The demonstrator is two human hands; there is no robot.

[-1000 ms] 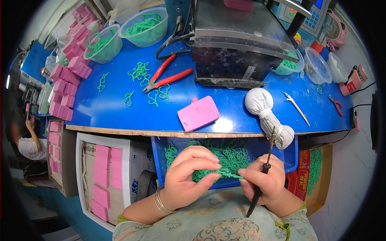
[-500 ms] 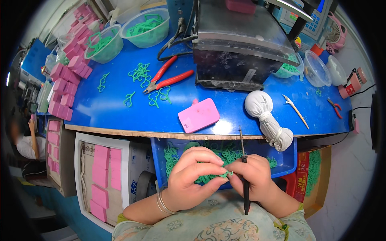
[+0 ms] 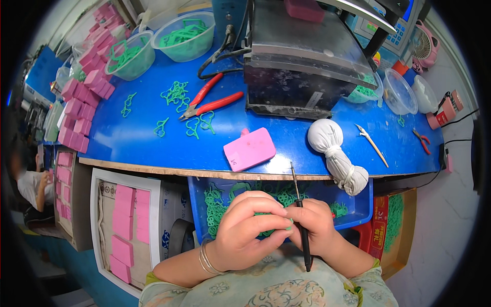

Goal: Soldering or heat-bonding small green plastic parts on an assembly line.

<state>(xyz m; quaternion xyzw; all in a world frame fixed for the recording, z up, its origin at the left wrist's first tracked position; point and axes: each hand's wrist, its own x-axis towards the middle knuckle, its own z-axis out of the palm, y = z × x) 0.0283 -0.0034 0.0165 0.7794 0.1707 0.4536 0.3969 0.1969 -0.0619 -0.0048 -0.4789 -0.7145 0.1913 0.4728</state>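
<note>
My left hand [image 3: 250, 227] is closed in a pinch on a small green wax-like piece [image 3: 290, 223], mostly hidden by the fingers. Against it, my right hand [image 3: 321, 225] grips a slim black-handled tool [image 3: 305, 240] with a thin metal tip pointing up and away. Both hands meet over an open blue drawer tray [image 3: 362, 209] that holds many green pieces [image 3: 215, 202]. Just beyond, on the blue table [image 3: 194, 151], lie a pink block [image 3: 250, 149] and a white tied cloth bundle [image 3: 337, 153].
Red-handled cutters [image 3: 212, 100] lie among loose green pieces [image 3: 176, 93]. Clear bowls [image 3: 184, 38] and stacked pink blocks [image 3: 76, 110] stand at left. A black box-shaped machine [image 3: 302, 66] fills the back. A pale stick [image 3: 373, 146] and small red pliers [image 3: 423, 141] lie at right.
The tool in my right hand has tilted, its tip swinging left. The fingers have closed nearer together over the green piece. The whole view has shifted slightly.
</note>
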